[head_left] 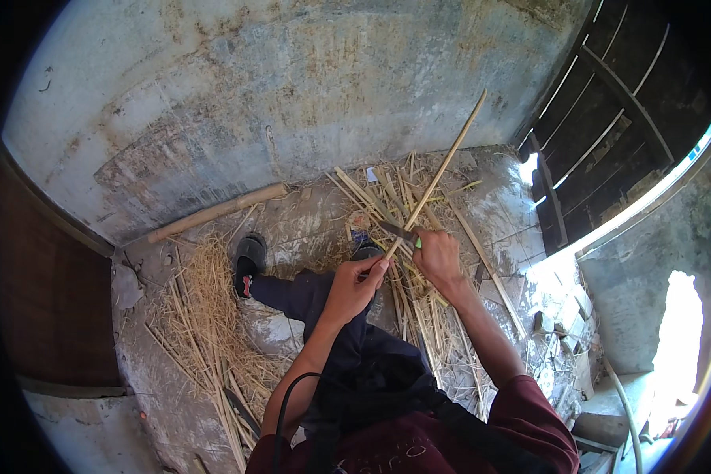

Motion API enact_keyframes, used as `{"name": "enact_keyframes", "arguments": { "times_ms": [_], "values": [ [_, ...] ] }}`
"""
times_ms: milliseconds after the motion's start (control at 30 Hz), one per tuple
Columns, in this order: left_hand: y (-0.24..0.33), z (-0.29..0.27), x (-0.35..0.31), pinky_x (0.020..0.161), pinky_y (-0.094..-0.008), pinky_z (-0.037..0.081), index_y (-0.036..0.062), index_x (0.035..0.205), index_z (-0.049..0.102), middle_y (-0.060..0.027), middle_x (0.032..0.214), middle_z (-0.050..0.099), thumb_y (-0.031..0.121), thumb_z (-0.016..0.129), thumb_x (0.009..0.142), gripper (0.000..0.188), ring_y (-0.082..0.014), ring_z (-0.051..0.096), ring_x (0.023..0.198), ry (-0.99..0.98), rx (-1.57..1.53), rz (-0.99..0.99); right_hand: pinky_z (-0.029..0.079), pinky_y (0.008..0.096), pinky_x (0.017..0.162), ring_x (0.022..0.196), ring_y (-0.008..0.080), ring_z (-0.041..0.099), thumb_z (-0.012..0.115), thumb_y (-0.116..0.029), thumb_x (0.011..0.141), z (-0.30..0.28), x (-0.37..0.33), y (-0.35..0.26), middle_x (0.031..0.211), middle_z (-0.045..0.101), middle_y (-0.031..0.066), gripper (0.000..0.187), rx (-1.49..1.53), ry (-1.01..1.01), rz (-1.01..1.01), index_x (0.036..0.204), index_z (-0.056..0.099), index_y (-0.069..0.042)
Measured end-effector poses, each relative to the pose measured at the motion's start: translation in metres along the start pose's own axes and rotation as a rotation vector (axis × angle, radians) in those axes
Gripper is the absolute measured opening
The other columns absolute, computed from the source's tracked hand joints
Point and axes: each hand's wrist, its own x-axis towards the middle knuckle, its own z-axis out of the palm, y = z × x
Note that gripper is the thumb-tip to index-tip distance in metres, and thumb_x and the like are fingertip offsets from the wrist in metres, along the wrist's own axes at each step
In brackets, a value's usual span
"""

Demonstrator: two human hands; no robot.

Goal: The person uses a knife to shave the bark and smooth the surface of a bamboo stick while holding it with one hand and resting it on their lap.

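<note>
A long pale bamboo strip [449, 159] slants up and away from me, its near end pinched in the fingers of my left hand [353, 289]. My right hand [438, 257] is closed round the green handle of a knife [398, 231]. The dark blade points left and lies across the strip, a little beyond my left fingers. Whether the edge bites into the strip is too small to tell. Below both hands, split bamboo pieces [409, 304] and shavings lie in a loose heap on the floor.
A thick bamboo pole [218, 212] lies along the foot of the stained wall [292, 95]. Curly shavings [213, 296] and long strips cover the floor at left, beside my dark shoe [250, 257]. Broken blocks [565, 317] lie at right, below a dark plank door [608, 103].
</note>
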Motion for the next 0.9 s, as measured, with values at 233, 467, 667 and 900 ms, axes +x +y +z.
{"name": "enact_keyframes", "arguments": {
  "times_ms": [233,467,667,900],
  "values": [
    [-0.007,0.002,0.000,0.055,-0.0236,0.034,-0.0047,0.131,0.075,0.0067,0.070,0.048,0.021,0.063,0.112,0.034,-0.0026,0.040,0.060,0.031,0.008,0.044,0.059,0.0576,0.074,0.076,0.0472,0.072,0.063,-0.006,0.079,0.004,0.023,0.032,0.078,0.071,0.0272,0.030,-0.056,0.127,0.050,0.104,0.080,-0.007],
    [0.000,0.000,-0.008,0.056,-0.0234,0.034,-0.0038,0.131,0.075,0.0071,0.071,0.049,0.021,0.064,0.112,0.033,-0.0021,0.042,0.063,0.053,0.020,0.046,0.058,0.0585,0.075,0.077,0.0460,0.073,0.063,-0.006,0.080,0.002,0.018,0.017,0.077,0.071,0.0270,0.032,0.033,0.081,0.056,0.106,0.081,-0.008],
    [-0.003,-0.007,-0.022,0.057,-0.0231,0.035,-0.0047,0.128,0.076,0.0066,0.078,0.056,0.016,0.068,0.109,0.030,-0.0010,0.043,0.069,0.121,0.162,0.104,0.058,0.0578,0.076,0.078,0.0461,0.073,0.062,-0.005,0.079,-0.005,0.023,0.012,0.078,0.072,0.0268,0.033,0.021,0.080,0.055,0.107,0.080,-0.005],
    [0.009,-0.014,-0.049,0.057,-0.0226,0.033,-0.0037,0.127,0.076,0.0075,0.078,0.058,0.014,0.069,0.107,0.028,-0.0007,0.041,0.069,0.132,0.227,0.122,0.058,0.0562,0.073,0.075,0.0461,0.072,0.061,-0.005,0.078,-0.016,0.043,0.029,0.076,0.071,0.0250,0.034,-0.038,0.246,0.021,0.106,0.080,-0.006]
  ]
}}
